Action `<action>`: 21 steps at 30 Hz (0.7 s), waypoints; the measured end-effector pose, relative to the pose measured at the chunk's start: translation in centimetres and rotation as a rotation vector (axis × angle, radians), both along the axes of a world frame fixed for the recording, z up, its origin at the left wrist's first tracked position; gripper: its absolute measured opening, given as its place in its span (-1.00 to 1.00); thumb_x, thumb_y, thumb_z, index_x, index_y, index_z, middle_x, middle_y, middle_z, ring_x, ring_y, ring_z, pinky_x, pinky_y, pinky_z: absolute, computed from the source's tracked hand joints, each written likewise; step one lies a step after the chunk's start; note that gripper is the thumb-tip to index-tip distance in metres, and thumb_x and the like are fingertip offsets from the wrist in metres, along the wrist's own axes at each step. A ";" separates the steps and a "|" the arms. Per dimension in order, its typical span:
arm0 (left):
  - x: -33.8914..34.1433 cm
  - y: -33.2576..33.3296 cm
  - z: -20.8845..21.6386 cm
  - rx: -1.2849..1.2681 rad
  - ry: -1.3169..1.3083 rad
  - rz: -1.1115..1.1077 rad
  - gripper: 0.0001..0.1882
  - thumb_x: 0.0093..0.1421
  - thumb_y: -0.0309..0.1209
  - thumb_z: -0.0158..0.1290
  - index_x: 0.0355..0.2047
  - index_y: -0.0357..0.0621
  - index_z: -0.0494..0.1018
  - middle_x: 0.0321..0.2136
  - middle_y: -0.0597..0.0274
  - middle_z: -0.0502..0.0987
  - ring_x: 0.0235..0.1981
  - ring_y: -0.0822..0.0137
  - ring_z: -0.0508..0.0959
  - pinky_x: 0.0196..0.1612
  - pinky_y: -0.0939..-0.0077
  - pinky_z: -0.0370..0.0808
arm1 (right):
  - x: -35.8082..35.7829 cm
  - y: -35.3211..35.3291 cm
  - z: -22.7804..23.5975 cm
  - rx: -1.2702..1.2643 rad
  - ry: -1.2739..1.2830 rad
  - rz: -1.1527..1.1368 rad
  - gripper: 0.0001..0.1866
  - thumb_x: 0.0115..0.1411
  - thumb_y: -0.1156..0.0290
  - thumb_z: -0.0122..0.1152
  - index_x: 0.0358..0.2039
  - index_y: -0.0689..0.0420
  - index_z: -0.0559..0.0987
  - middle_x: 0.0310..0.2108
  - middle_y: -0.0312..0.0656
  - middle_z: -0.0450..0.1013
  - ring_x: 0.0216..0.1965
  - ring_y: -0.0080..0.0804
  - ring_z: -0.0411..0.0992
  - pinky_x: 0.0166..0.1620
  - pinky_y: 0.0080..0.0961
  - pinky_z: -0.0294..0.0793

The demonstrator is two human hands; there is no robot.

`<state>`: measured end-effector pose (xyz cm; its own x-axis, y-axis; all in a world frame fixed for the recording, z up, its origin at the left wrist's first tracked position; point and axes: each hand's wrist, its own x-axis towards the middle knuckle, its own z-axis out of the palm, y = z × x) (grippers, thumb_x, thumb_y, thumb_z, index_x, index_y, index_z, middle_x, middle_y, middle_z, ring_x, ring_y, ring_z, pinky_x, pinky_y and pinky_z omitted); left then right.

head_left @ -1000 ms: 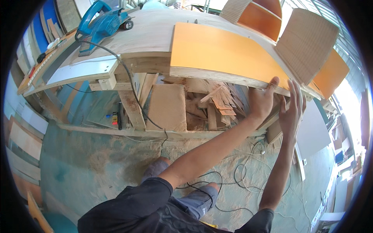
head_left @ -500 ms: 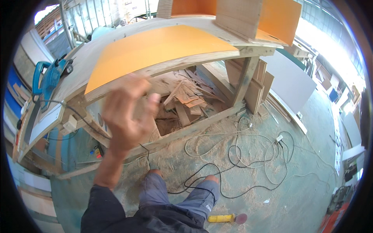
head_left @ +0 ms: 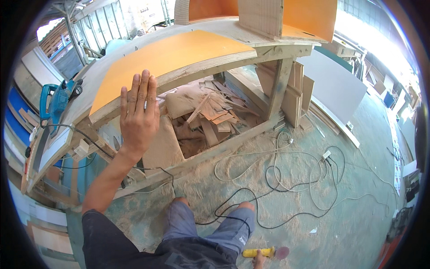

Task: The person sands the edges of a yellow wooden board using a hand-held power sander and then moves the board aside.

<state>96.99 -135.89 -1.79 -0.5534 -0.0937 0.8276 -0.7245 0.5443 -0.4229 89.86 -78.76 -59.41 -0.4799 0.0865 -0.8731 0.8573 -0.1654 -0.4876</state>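
Note:
My left hand (head_left: 139, 114) is raised with its fingers stretched out, over the front edge of an orange-faced board (head_left: 179, 54) that lies on the workbench. The fingertips overlap the board's near edge; whether they touch it I cannot tell. At the bottom of the view, my right hand (head_left: 259, 261) closes round a yellow angle grinder (head_left: 253, 253), which has a round, dull red sanding disc (head_left: 281, 253) at its right end. Most of the right hand and its arm lie outside the view.
A teal power saw (head_left: 56, 103) rests at the bench's left end. Orange-lined cabinet parts (head_left: 260, 20) stand on the far side. Wood offcuts (head_left: 215, 112) pile up under the bench. Black and white cables (head_left: 268, 193) loop over the sawdust-covered floor, joined at a white socket block (head_left: 325, 155).
My left hand was blurred with its fingers bent; now it is steady with the fingers straight. My right hand has come into view on the grinder. The whole view has shifted slightly.

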 end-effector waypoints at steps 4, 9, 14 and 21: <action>0.1 1.0 0.4 0.054 -0.015 0.000 -0.22 0.30 -0.41 0.16 0.50 -0.13 0.17 0.50 0.16 0.21 0.53 0.15 0.17 0.56 -0.02 -0.01 | -0.5 -0.9 -0.3 -0.012 0.001 -0.011 -0.52 0.28 0.24 0.25 0.11 0.24 0.44 -0.20 -0.07 0.42 -0.29 -0.18 0.41 -0.23 -0.28 0.43; 1.1 6.0 -0.1 0.205 0.098 -0.366 -0.32 0.30 -0.41 0.15 0.42 -0.24 0.27 0.41 -0.04 0.33 0.47 0.00 0.25 0.51 0.00 0.08 | -2.3 -1.4 0.8 0.043 0.067 -0.064 -0.54 0.28 0.22 0.26 0.08 0.20 0.44 -0.30 -0.13 0.42 -0.42 -0.25 0.42 -0.35 -0.33 0.45; 0.2 12.5 -10.8 1.267 0.127 -0.888 -0.60 0.33 -0.30 0.20 0.06 -0.32 0.56 0.04 -0.06 0.63 0.12 -0.01 0.61 0.19 0.13 0.52 | -5.3 -3.2 3.9 0.049 0.405 -0.123 -0.57 0.27 0.21 0.27 0.05 0.15 0.44 -0.40 -0.20 0.41 -0.55 -0.32 0.42 -0.48 -0.37 0.48; -5.5 23.1 -26.7 2.088 0.012 -0.834 0.00 0.36 0.29 0.03 0.41 -0.42 0.14 0.28 -0.35 0.34 0.37 -0.09 0.35 0.33 0.20 0.35 | -10.1 -17.7 25.0 -0.240 0.872 0.263 -0.55 0.26 0.28 0.20 0.08 0.20 0.38 -0.26 -0.20 0.40 -0.36 -0.39 0.48 -0.32 -0.42 0.55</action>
<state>91.47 -112.74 -28.52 -0.9177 -0.3873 -0.0886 -0.1652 0.1692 0.9716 79.73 -96.47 -34.38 -0.9513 -0.2526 -0.1768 0.2297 -0.1978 -0.9530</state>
